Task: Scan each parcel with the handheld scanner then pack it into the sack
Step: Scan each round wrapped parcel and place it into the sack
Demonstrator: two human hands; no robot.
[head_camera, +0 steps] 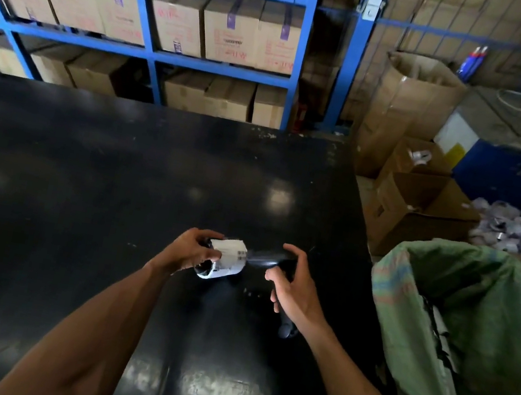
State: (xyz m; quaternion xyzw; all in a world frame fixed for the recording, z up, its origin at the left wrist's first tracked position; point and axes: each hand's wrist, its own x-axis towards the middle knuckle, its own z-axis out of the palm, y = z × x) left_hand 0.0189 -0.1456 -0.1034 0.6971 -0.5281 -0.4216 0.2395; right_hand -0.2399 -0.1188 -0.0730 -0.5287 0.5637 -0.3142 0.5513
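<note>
A small parcel (228, 259) with a white label, dark at its ends, is gripped by my left hand (188, 251) just above the black table (114, 189). My right hand (293, 290) is closed around the dark handheld scanner (271, 259), its head pointing left and almost touching the label. The scanner's handle sticks out below my palm. To the right of the table stands the open green sack (474, 322), with white and dark parcels partly visible inside it.
Blue racking (152, 54) full of cardboard boxes stands behind the table. On the floor to the right are open cardboard boxes (413, 210), a tall carton (403, 107), a blue machine (514, 172) and a heap of small wrapped items (507, 228).
</note>
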